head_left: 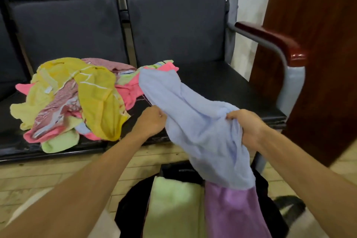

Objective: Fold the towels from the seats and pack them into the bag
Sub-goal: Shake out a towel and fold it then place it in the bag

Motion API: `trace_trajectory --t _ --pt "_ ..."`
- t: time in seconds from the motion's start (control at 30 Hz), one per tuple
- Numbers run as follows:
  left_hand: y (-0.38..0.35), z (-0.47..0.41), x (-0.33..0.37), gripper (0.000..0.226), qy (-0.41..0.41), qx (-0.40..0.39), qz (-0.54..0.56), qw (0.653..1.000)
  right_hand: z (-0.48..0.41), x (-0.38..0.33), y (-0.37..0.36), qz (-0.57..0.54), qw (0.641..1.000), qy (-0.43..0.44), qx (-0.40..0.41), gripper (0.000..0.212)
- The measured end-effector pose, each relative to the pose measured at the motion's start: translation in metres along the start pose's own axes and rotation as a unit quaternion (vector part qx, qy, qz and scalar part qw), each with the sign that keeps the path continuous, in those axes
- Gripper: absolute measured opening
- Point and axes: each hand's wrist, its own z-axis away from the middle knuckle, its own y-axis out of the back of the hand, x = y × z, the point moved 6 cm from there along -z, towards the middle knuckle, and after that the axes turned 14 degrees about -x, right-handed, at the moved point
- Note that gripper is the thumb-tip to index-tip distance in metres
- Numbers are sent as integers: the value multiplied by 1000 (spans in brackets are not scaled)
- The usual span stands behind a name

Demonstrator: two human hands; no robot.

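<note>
Blue towel (pixel 195 121) gripped by left hand (pixel 152 121) and right hand (pixel 249 127)

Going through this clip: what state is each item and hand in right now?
Blue towel: unfolded, held up by both hands.
Left hand: grips the towel edge.
Right hand: grips bunched towel.
Towel pile: unfolded, heaped on the seat.
Bag: open, holding green towel and purple towel.
</note>
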Motion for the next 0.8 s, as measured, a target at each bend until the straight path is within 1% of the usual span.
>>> trace_trajectory --t 0.07,0.1,0.17,0.23,0.3,0.37,0.43,0.5,0.53,0.57,0.6,0.63,0.67,0.7,0.73,0.8 --pt "-10 -6 -2 42 19 -6 -36 999 -4 -2 -3 27 999 20 -15 23" --pt "-14 -7 -3 51 35 -11 -70 997 -5 -3 -3 28 999 31 -18 28" --pt "-17 -6 -3 58 48 -13 -133 990 -11 0 1 6 998 55 -30 38" --pt "-17 -3 1 51 29 -11 -150 988 -11 5 0 8 997 60 -52 42" --pt "-17 0 4 37 -5 -11 -136 991 -8 12 -5 2 996 51 -69 42" --pt "-18 4 8 22 -29 5 -126 992 -4 18 -11 3 996 37 -85 39" --pt "-19 9 10 14 -40 22 -99 994 2 20 -15 19 993 42 -105 31" --pt "-20 16 14 13 -46 18 -11 999 10 16 -21 38 990 64 -116 20" --pt "-20 22 16 16 -42 9 53 998 12 13 -21 43 990 84 -105 16" --pt "-19 29 18 20 -33 4 136 990 15 10 -22 34 990 105 -86 16" --pt "-20 36 19 21 -17 -3 244 970 16 7 -19 11 990 126 -59 17" --pt "-23 42 17 21 9 -10 359 933 17 6 -19 -26 990 130 -42 16" --pt "-25 48 15 22 40 -9 454 890 17 10 -18 -65 991 110 -31 15" --pt "-27 55 14 25 57 -3 515 855 16 17 -18 -104 991 80 -31 22" --pt "-29 59 12 26 57 4 543 838 16 23 -18 -126 989 61 -40 29" --pt "-30 68 5 20 52 18 566 822 18 30 -22 -104 990 56 -82 25"
